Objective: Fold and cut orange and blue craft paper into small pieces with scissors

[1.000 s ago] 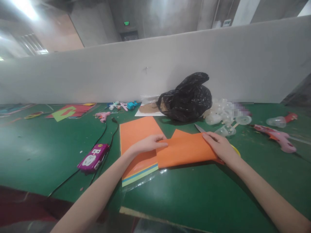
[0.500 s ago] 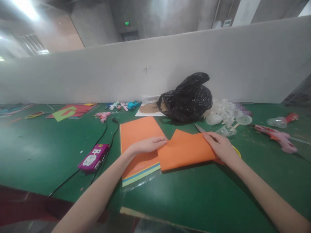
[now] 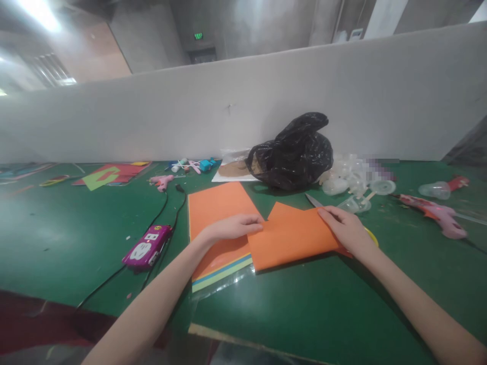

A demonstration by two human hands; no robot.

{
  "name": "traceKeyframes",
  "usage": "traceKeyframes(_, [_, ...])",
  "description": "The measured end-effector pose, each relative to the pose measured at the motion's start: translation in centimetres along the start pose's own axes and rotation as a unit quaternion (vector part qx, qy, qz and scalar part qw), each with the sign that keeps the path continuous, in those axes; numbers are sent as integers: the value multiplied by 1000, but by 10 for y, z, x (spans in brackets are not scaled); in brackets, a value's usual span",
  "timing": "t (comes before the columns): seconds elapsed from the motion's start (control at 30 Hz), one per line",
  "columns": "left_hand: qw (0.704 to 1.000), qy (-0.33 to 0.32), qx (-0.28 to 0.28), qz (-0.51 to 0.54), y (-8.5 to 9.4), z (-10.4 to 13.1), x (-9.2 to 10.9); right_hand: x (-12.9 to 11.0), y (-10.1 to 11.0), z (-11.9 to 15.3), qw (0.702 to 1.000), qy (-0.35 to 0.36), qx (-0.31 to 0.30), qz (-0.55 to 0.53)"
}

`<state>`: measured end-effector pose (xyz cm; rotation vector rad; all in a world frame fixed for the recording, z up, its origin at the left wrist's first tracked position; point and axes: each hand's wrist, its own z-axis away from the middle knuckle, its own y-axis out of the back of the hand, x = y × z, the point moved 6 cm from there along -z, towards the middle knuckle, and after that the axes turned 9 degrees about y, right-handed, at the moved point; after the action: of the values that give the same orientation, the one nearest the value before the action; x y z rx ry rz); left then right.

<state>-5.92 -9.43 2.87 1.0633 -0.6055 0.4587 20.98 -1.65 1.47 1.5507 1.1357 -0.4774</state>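
Over the middle of the table, the left hand (image 3: pixel 239 225) has thumb and fingers together on the upper left corner of the orange paper (image 3: pixel 292 238), while the right hand (image 3: pixel 344 228) pinches it near the upper right corner, thumb in front. The paper appears folded, and should be very light, flexible and easily creased, with only a little stiffness; a gentle pinch at opposite edges looks the best hold, since pressure mid-span could buckle it. Just left and partly under the left forearm lies a stack of coloured paper (image 3: pixel 220 203), its clear wrapper perhaps slippery; scissors (image 3: pixel 312 201) lie partly hidden behind the right hand. The green tabletop (image 3: pixel 304 314) looks smooth and carries small scraps. Beyond are a black plastic bag (image 3: pixel 297 157), clear plastic cups (image 3: pixel 348 180), a pink glue gun (image 3: pixel 437 215) and a purple power strip (image 3: pixel 146 248). A pale partition (image 3: pixel 152 116) backs the table, before grey walls and a lit green sign (image 3: pixel 198 36).
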Motion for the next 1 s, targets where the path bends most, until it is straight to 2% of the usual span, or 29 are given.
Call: traceKeyframes(1.0, [1000,-7,-14,16,-3,-2,-3,4,-1,0,1000,-10,-1,4])
